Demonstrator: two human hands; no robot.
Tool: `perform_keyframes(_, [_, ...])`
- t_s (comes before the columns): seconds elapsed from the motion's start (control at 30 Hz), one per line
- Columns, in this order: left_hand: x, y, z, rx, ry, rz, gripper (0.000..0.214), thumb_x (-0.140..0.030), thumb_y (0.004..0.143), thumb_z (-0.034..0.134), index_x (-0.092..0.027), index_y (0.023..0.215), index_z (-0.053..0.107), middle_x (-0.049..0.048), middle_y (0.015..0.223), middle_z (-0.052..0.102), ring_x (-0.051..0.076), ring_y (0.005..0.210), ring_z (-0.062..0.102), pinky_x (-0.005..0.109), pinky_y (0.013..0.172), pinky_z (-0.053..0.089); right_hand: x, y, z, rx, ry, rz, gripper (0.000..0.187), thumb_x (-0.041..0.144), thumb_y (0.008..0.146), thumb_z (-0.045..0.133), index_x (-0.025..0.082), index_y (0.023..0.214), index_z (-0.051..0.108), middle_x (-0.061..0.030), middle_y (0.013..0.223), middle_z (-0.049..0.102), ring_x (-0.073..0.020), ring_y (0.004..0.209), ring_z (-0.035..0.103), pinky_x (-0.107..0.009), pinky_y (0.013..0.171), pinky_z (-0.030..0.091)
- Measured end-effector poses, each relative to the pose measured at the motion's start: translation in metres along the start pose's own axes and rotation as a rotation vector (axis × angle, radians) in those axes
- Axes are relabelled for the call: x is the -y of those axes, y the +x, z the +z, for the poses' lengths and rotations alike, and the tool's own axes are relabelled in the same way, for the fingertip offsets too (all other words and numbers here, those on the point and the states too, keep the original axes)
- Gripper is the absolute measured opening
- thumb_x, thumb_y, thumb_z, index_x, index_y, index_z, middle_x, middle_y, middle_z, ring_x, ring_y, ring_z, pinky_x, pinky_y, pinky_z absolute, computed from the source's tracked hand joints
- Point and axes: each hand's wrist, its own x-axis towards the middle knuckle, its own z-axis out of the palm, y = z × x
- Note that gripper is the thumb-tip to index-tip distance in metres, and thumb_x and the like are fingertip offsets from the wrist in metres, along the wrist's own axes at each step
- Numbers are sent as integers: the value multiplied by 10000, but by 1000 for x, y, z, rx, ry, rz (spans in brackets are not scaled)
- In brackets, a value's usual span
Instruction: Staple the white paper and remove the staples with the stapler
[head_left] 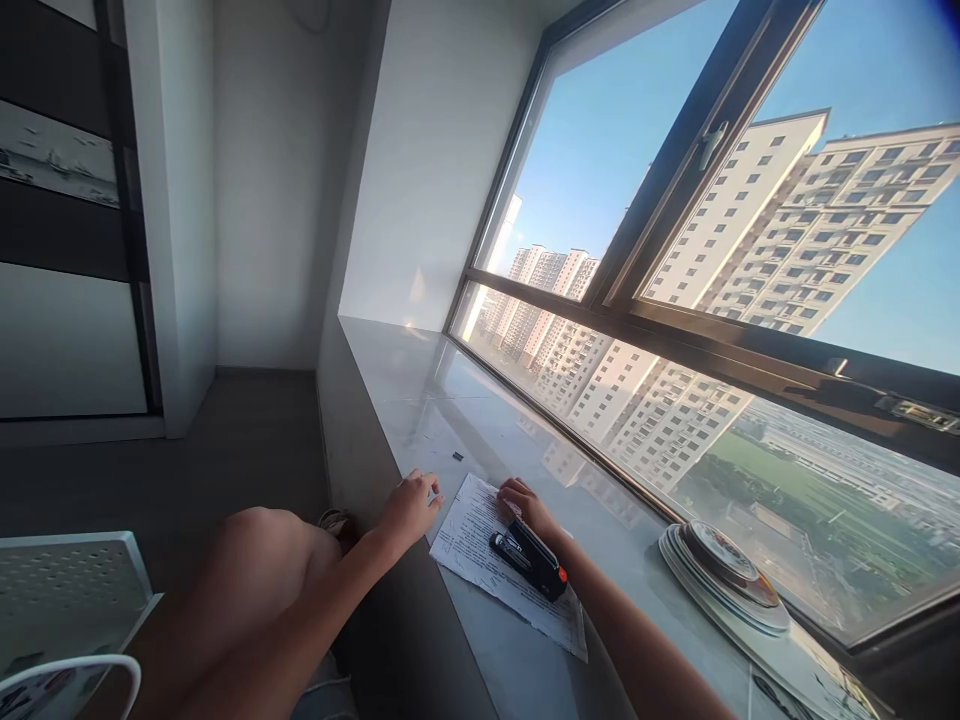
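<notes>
A black stapler (531,562) with a red-orange rear end lies over a creased printed sheet (474,545), its two arms spread apart. My right hand (529,506) is at the far end of the stapler, fingers bent around its upper arm above the sheet's right edge. The thumb is mostly hidden. My left hand (414,508) hovers beside the sheet's left edge, near the rim of the sill. Its fingers are loosely curled and apart, and nothing shows between them. A small dark piece (457,456) sits on the sill beyond the sheet.
The pale glossy windowsill (480,410) runs along a large brown-framed window (637,310). Stacked round plates or discs (724,575) stand at the right. A white perforated rack (71,585) is at the lower left, near my bent knee (262,540). A sliding-door wardrobe (67,330) stands beyond.
</notes>
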Motion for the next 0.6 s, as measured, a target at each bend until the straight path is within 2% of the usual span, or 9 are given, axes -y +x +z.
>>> perform_keyframes(0.1, [-7, -4, 4, 20, 42, 206, 166, -202, 953, 546, -220, 1013, 700, 105, 1113, 662, 271, 1075, 632, 397, 912, 506, 14, 1, 2, 64, -2, -55, 425, 490, 1058, 373, 240, 930, 692, -108, 1003, 646, -249, 952, 591, -416, 885, 522])
perform_keyframes(0.2, [-7, -8, 11, 116, 20, 360, 279, -222, 997, 482, -263, 1169, 698, 97, 1362, 615, 291, 1276, 560, 464, 1050, 455, 23, 16, 8, 99, 12, -85, 449, 523, 1057, 370, 239, 937, 696, -109, 1014, 655, -248, 966, 600, -411, 890, 522])
perform_keyframes(0.3, [-3, -12, 18, 186, 38, 327, 331, -298, 997, 512, -271, 1285, 671, 109, 1487, 545, 330, 1403, 465, 523, 1132, 397, 23, 33, 7, 95, 93, -49, 470, 605, 1019, 436, 232, 946, 714, -105, 1031, 681, -245, 974, 625, -408, 909, 528])
perform_keyframes(0.4, [-3, -16, 22, 175, 57, 270, 371, -334, 985, 527, -245, 1321, 659, 136, 1452, 561, 341, 1381, 479, 536, 1130, 402, 20, 36, -8, 22, 251, 114, 532, 686, 962, 495, 210, 974, 735, -93, 1007, 721, -237, 925, 666, -400, 880, 547])
perform_keyframes(0.47, [-6, -17, 23, 163, 56, 256, 375, -334, 979, 525, -232, 1314, 662, 147, 1404, 583, 337, 1339, 510, 527, 1103, 430, 24, 22, -24, -114, 362, 264, 599, 706, 977, 422, 194, 1008, 733, -99, 1008, 738, -249, 951, 684, -402, 857, 561])
perform_keyframes(0.53, [-9, -18, 24, 147, 64, 253, 367, -318, 969, 529, -228, 1296, 669, 151, 1366, 597, 335, 1314, 524, 519, 1093, 436, 39, -2, -37, -245, 416, 340, 607, 676, 1008, 355, 191, 1050, 717, -119, 1097, 731, -271, 1051, 675, -410, 873, 564])
perform_keyframes(0.6, [-11, -18, 25, 134, 82, 244, 361, -299, 966, 523, -232, 1288, 671, 153, 1357, 597, 335, 1311, 523, 513, 1095, 429, 62, -29, -41, -223, 387, 334, 498, 620, 1003, 444, 217, 1159, 691, -115, 1187, 713, -282, 1125, 655, -432, 951, 543])
